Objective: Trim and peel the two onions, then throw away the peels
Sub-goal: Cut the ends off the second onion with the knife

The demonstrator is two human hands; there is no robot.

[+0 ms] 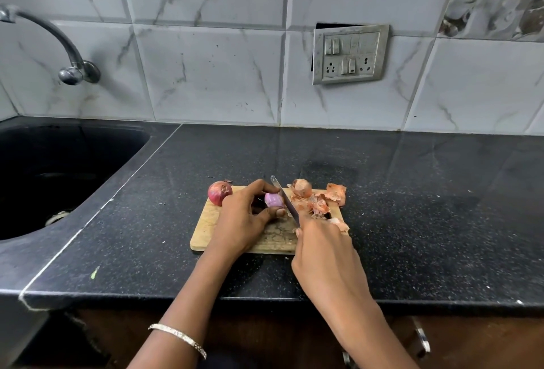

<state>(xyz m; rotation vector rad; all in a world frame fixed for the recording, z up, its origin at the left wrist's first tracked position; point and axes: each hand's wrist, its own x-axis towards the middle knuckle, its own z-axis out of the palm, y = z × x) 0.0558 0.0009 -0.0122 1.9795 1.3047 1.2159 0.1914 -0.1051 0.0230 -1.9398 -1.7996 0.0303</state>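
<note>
A wooden cutting board (206, 233) lies on the black counter. My left hand (245, 218) grips a peeled purple onion (273, 199) on the board between fingers and thumb. My right hand (322, 246) holds a knife (284, 196) whose blade rests against the right side of that onion. An unpeeled red onion (219, 192) sits at the board's far left corner. Orange-brown peels (319, 199) lie heaped on the right part of the board and spill over its edge.
A black sink (59, 168) is set into the counter at the left, with a metal tap (70, 71) on the tiled wall above it. A switch and socket panel (350, 55) hangs on the wall. The counter's front edge (265, 302) runs just below my wrists.
</note>
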